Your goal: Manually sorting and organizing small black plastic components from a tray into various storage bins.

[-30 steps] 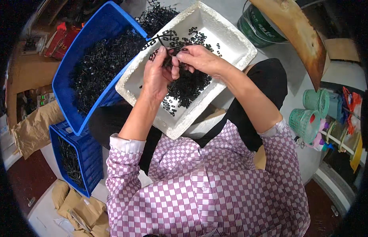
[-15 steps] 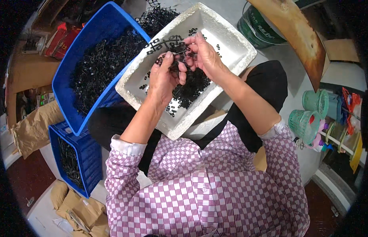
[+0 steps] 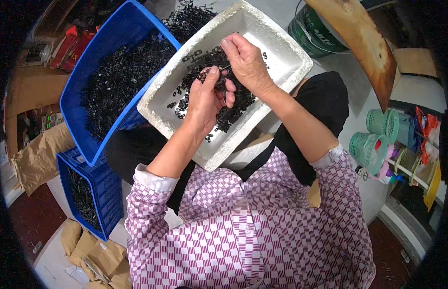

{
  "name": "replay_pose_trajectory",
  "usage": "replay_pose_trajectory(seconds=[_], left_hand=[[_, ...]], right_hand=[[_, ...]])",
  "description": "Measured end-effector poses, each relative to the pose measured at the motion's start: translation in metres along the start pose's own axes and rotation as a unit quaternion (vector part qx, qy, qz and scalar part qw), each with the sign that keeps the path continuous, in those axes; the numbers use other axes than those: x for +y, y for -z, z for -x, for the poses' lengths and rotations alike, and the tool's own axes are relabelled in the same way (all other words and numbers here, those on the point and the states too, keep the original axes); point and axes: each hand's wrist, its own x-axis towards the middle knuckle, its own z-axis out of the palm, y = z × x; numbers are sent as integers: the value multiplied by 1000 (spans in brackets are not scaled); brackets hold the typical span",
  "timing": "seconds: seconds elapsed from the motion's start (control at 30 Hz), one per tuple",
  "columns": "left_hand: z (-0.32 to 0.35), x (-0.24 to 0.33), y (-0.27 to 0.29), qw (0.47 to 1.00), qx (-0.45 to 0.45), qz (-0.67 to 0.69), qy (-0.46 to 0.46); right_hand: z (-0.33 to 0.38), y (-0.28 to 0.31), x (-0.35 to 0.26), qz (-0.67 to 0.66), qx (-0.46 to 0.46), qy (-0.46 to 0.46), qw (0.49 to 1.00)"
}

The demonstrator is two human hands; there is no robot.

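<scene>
Parts (image 3: 220,85) in left hand (image 3: 203,98), pale-lettered green bucket (image 3: 314,36)

Pretty cluttered spot tbh: pale floor (image 3: 373,192), dark reddish patches (image 3: 33,216) off both sides, brown-stained board (image 3: 361,41) upper right.

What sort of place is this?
Probably a small workshop or home workspace: a blue crate full of small black parts, a white foam box holding similar pieces, and brown sacks.
</scene>
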Motion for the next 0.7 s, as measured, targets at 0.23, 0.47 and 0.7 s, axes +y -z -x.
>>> replay_pose_trajectory(seconds=[0.23, 0.47, 0.7], left_hand=[[3, 11, -3, 997, -33, -76, 7], [7, 16, 7, 991, -39, -125, 31], [9, 9, 16, 992, 1, -127, 2]], right_hand=[[-9, 9, 2, -201, -47, -187, 961], [-34, 41, 17, -308, 41, -231, 922], [-19, 40, 8, -400, -82, -314, 857]])
